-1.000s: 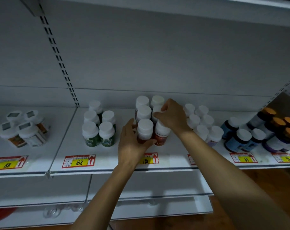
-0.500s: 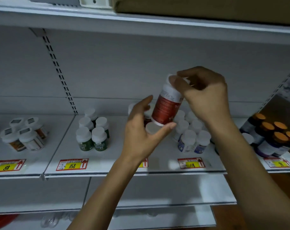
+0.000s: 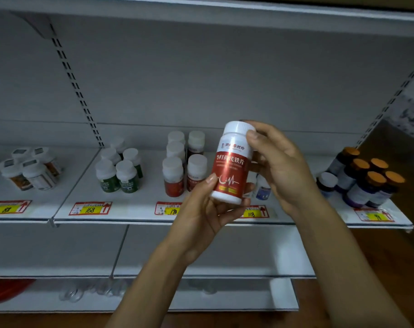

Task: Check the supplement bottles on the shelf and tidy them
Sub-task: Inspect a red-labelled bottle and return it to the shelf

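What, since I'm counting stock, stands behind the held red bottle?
Only part of a blue-labelled bottle shows on the shelf beside the red bottle. The red bottle and right hand cover whatever else stands there.

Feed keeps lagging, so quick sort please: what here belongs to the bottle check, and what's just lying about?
Job: red-label bottle, gripped by left hand and right hand; shelved red bottles; green-label bottles; orange-capped bottles.
Lying about: price tags; red object, bottom left; blurred clear items beside it.
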The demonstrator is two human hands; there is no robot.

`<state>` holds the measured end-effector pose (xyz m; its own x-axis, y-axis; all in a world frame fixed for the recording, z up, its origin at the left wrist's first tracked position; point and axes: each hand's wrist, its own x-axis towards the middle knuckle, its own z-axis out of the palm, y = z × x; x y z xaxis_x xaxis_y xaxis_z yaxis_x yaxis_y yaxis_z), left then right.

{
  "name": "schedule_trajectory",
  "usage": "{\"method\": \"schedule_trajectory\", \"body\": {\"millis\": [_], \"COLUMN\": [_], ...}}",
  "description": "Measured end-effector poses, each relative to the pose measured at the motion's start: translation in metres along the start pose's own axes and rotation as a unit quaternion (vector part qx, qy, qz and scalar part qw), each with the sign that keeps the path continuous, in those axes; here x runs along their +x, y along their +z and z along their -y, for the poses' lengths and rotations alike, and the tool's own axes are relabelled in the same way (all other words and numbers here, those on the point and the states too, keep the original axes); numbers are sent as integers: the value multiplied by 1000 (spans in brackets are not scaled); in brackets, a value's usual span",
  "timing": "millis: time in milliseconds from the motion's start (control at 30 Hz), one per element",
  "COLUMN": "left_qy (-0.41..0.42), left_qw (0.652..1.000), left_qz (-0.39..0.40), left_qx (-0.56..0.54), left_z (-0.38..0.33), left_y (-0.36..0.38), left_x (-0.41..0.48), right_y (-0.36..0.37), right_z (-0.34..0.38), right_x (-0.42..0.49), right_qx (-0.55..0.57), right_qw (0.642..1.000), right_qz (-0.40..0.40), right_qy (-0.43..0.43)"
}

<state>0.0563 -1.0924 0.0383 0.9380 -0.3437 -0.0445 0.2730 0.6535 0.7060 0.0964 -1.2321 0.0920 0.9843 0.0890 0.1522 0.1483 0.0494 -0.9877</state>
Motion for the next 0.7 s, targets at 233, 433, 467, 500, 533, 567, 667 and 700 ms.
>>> {"method": "schedule_trajectory", "body": {"millis": [233, 433, 467, 500, 533, 567, 667, 700], "left_qy": [-37, -48, -49, -50, -49, -46, -13, 7], "left_qw": [999, 998, 998, 997, 997, 998, 993, 988], "left_qz": [-13, -43, -47, -50, -53, -53, -80, -95], "left_qx": [-4, -2, -8, -13, -9, 2, 84, 120], "left_z": [4, 6, 7, 7, 7, 6, 6, 8], "left_y": [9, 11, 11, 11, 11, 12, 17, 18], "left_x": [-9, -10, -10, -10, -10, -11, -12, -12], "right_y": [0, 6, 7, 8, 9, 9, 10, 11], "right_z": [0, -3, -4, -5, -5, -5, -7, -8], "right_x": [-14, -24, -25, -26, -28, -30, -39, -41], "right_qx": [-39, -37, -33, -26, -16, -8, -6, -9], "right_qw": [999, 999, 999, 1000, 1000, 1000, 996, 994], "right_qz": [-11, 26, 24, 17, 5, -12, -74, -93], "right_qy": [-13, 1, 0, -2, -6, -14, -51, -61]}}
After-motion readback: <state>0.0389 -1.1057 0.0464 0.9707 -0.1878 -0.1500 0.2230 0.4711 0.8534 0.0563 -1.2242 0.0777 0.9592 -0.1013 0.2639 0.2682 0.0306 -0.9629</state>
